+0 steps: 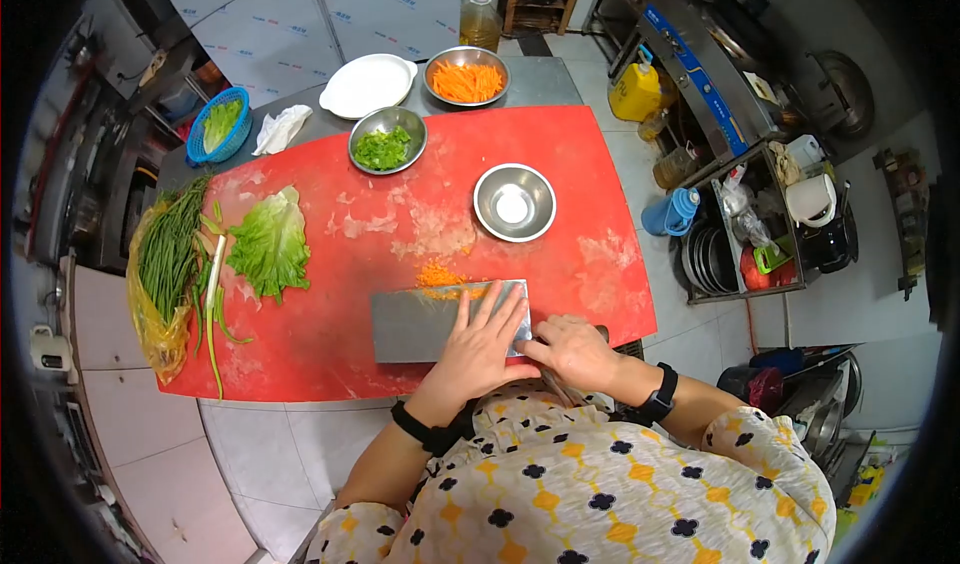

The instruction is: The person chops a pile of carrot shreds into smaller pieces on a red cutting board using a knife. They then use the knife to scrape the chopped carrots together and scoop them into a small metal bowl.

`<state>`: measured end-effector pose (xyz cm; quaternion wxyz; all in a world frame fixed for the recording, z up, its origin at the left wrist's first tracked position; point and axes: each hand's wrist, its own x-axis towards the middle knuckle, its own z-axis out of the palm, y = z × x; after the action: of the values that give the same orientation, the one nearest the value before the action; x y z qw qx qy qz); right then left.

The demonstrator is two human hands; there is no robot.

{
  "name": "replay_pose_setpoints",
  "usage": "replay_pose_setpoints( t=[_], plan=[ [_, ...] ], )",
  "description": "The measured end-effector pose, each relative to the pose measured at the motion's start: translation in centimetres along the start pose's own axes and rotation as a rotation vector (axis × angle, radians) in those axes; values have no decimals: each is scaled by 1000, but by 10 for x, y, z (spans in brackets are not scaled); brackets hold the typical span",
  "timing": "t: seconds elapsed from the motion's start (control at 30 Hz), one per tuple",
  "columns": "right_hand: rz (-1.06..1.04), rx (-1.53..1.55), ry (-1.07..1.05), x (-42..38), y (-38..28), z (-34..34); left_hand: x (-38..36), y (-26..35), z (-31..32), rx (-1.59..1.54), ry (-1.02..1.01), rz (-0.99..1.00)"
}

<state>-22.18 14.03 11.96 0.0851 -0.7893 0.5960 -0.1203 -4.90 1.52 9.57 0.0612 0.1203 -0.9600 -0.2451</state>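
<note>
A wide grey cleaver blade (pixel 410 329) lies across the red board (pixel 380 254) close to my body. My left hand (pixel 485 339) rests on the blade with its fingers spread. At the blade's right end is my right hand (pixel 572 350), its fingers curled around the handle end, which is mostly hidden. Finely chopped carrot (pixel 438 275) sits just beyond the blade's far edge, with some bits on the blade. Farther up stands a small metal bowl (pixel 488 207) with a white reflection or content at its bottom.
Behind are a bowl of chopped greens (pixel 383 150), a bowl of carrot strips (pixel 466 82) and a white dish (pixel 368 86). At the left lie lettuce (pixel 270 243), green stalks (pixel 172 249) and a blue basket (pixel 219 124). A shelf rack (pixel 745 234) stands right.
</note>
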Motion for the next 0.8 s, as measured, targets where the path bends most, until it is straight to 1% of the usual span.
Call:
replay_pose_setpoints(
  t=[0.03, 0.17, 0.23, 0.27, 0.33, 0.4, 0.47, 0.5, 0.57, 0.6, 0.67, 0.7, 0.77, 0.8],
  plan=[
    [7, 3, 2, -4, 0, 2, 1, -3, 5, -1, 26, -1],
    [61, 20, -13, -26, -1, -1, 3, -10, 10, -45, 8, -36],
    [78, 5, -42, -40, 2, -10, 1, -18, 8, -60, -29, -102],
    [96, -8, -72, -49, 3, -15, 0, -24, 6, -57, -30, -96],
    [119, -13, -63, -67, 8, -25, -5, -37, 0, -53, -114, -184],
    [207, 13, -74, -81, 12, -38, -12, -49, -6, -37, -145, -198],
    [230, 29, -41, -89, 17, -45, -20, -67, -5, -47, -138, -298],
    [286, 68, -24, -91, 17, -46, -25, -79, -2, -47, -137, -295],
    [394, 180, -7, -86, 13, -48, -33, -100, 6, -163, 148, -317],
    [395, 180, -8, -82, 9, -40, -34, -103, 8, -163, 148, -316],
    [532, 382, 118, -72, 4, -15, -38, -109, 11, -495, 465, -412],
    [559, 386, 104, -66, 1, -8, -41, -111, 18, -493, 467, -412],
    [583, 359, 131, -53, -9, 4, -44, -110, 32, -42, 449, -522],
    [612, 332, 159, -47, -13, 9, -44, -105, 32, -43, 462, -522]
  ],
)
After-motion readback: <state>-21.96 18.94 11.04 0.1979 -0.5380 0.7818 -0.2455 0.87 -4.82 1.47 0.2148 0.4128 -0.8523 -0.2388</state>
